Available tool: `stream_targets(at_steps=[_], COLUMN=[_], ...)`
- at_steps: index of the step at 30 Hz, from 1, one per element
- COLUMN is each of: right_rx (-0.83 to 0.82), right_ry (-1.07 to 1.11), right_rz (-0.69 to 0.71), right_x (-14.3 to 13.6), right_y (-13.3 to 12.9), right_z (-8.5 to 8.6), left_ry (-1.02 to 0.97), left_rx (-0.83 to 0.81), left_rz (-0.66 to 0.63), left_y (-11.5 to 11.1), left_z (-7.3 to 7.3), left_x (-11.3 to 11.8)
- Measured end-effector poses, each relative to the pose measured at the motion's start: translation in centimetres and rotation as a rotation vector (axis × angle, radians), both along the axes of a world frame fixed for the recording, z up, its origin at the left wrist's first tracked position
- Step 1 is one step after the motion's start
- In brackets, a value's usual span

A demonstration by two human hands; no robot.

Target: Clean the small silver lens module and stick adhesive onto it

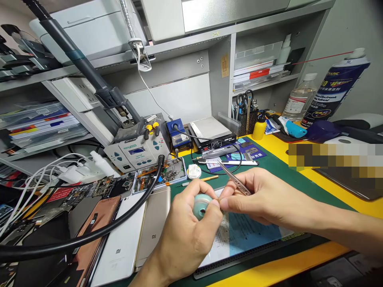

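My left hand (191,235) is closed around a small round teal spool (200,206) with a dark hole in its face. Metal tweezers (235,178) rest in my right hand (257,197), their tips pointing up and to the left. The right thumb and forefinger also pinch a thin brownish strand (220,200) at the spool's edge, close to the left fingertips. What exactly the strand is, I cannot make out. Beneath both hands lies a flat work pad (239,239) with white and blue areas.
Several phone backs, including a white one (119,243) and a gold one (154,227), lie left. A black hose (119,227) arcs over them from the soldering station (136,149). Behind are a parts tray (176,175) and a white pen-like tool (239,162). A spray can (332,91) stands right.
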State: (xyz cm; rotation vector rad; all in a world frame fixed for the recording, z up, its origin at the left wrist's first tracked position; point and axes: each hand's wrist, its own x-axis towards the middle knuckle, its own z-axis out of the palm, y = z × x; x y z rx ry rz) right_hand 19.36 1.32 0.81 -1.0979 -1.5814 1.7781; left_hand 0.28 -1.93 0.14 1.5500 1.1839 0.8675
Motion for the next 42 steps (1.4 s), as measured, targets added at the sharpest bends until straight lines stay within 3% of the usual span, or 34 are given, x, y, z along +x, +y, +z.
stream_targets(at_steps=[5, 10, 14, 19, 31, 42], right_rx=[-0.041, -0.083, -0.105, -0.12, -0.049, 0.149], right_ry=[0.006, 0.051, 0.049, 0.073, 0.057, -0.04], right_rz=[0.033, 0.045, 0.021, -0.005, -0.042, -0.069], right_x=[0.17, 0.36, 0.25, 0.19, 0.23, 0.1], right_y=[0.21, 0.36, 0.36, 0.35, 0.16, -0.07], right_z=[0.11, -0.06, 0.0, -0.08, -0.25, -0.58], left_ry=[-0.03, -0.267, -0.376, -0.305, -0.079, 0.049], left_rx=[-0.038, -0.267, -0.272, -0.227, -0.098, -0.057], left_rz=[-0.009, -0.036, -0.037, 0.001, -0.062, -0.056], left_y=[0.05, 0.41, 0.55, 0.36, -0.33, -0.34], left_z=[0.19, 0.48, 0.54, 0.49, 0.56, 0.68], left_x=[0.07, -0.29, -0.69, -0.77, -0.72, -0.67])
